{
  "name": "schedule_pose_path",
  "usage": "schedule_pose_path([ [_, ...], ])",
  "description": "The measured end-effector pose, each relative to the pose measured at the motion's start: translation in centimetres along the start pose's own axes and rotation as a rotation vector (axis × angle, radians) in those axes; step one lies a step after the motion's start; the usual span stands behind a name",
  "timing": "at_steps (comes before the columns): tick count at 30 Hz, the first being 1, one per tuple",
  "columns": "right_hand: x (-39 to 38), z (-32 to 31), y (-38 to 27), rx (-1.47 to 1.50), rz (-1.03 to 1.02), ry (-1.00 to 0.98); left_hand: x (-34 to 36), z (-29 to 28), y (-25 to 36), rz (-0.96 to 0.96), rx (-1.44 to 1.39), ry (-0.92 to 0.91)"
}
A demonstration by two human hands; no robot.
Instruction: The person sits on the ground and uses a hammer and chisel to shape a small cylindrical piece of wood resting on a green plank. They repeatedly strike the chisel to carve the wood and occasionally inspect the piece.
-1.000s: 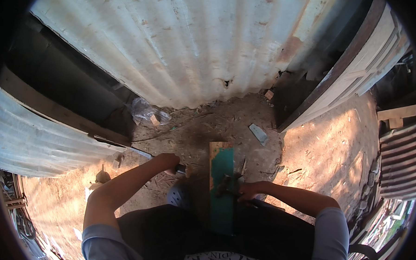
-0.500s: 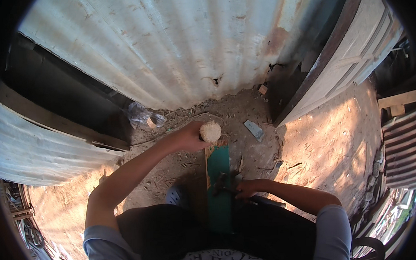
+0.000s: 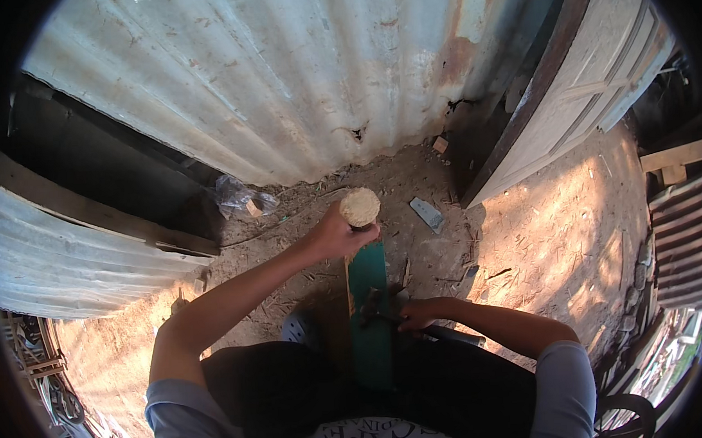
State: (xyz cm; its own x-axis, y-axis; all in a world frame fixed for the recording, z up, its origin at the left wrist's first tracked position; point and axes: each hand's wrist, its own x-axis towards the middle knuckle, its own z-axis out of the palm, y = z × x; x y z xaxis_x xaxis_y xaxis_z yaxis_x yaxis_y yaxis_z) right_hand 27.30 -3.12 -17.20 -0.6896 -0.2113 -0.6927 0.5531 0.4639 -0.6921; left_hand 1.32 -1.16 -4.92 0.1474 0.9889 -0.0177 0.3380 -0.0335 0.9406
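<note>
At the far end of a green-painted board [image 3: 367,269], my left hand [image 3: 337,234] is closed round a wooden block with a pale, rough, round end [image 3: 360,208]. Its end faces upward, and the lower part is hidden by my hand. My right hand [image 3: 418,314] grips a hammer [image 3: 377,307] whose dark head lies over the middle of the board. The hammer's handle runs out past my hand to the right. The board stretches from between my legs away from me, with a bare wood edge on its left side.
Corrugated metal sheet [image 3: 283,89] closes off the far side. A panelled door [image 3: 573,107] leans at the right. On the dirt floor lie a flat grey piece [image 3: 427,216], a small brick-coloured block [image 3: 440,145] and a clear plastic bag [image 3: 240,199]. My shoe [image 3: 297,328] is left of the board.
My left hand has shifted the wooden block slightly up and to the right, and its round end looks larger. My right hand and the hammer have barely moved.
</note>
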Motion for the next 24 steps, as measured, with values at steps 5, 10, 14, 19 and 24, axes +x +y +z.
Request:
schedule_pose_path([
  [5, -0.6, -0.6, -1.0, -0.003, 0.007, -0.009, -0.6, -0.2, -0.3, 0.010, 0.095, 0.046],
  [10, -0.7, -0.7, -1.1, -0.031, -0.008, 0.012, -1.7, 0.5, -0.8, 0.043, 0.061, 0.007],
  [14, -0.4, -0.6, -1.0, -0.018, 0.037, -0.037, -1.8, 0.6, 0.5, 0.015, 0.052, -0.042],
  [19, 0.3, -0.1, -0.2, -0.039, 0.059, -0.052, -1.6, -0.3, 1.7, -0.175, 0.046, -0.240],
  [24, 0.2, 0.0, -0.1, 0.004, 0.019, -0.009, -1.6, -0.7, 2.1, -0.176, 0.033, -0.270],
])
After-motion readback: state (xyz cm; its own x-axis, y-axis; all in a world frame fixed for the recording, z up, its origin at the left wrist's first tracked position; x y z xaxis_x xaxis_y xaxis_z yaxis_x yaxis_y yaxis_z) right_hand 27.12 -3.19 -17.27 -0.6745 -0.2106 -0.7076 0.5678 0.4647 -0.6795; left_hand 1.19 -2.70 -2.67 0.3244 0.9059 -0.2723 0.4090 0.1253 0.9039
